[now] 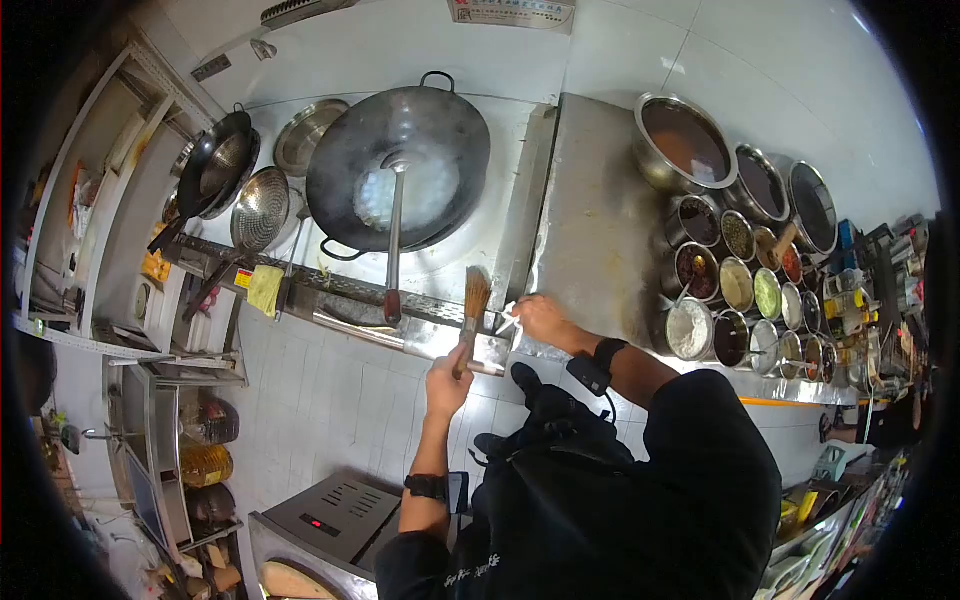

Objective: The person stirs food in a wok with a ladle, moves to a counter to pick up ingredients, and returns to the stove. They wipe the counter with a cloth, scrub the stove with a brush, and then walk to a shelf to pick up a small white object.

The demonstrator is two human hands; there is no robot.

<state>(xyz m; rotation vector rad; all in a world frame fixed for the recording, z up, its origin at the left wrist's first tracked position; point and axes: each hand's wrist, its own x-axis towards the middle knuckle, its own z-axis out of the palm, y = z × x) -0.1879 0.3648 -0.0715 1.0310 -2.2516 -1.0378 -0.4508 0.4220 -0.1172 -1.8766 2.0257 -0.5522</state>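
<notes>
My left hand point(447, 387) is wrapped round the wooden handle of a brush point(476, 296), its bristles pointing up and away over the front edge of the stove. Just right of the brush, my right hand point(541, 317) is closed at a small white object point(507, 319) by the stove's corner; I cannot tell what this object is. Beyond both hands sits a large black wok point(340, 150) with pale, steaming liquid in it. A long-handled ladle point(396, 225) rests in the wok, its dark red grip reaching over the front rail.
A steel counter point(595, 220) adjoins the stove on the right. Bowls and pots of sauces and seasonings crowd its far end, including a large steel bowl point(685, 145). Left of the wok are a perforated strainer point(260, 210), a smaller wok point(215, 165) and a yellow cloth point(265, 290).
</notes>
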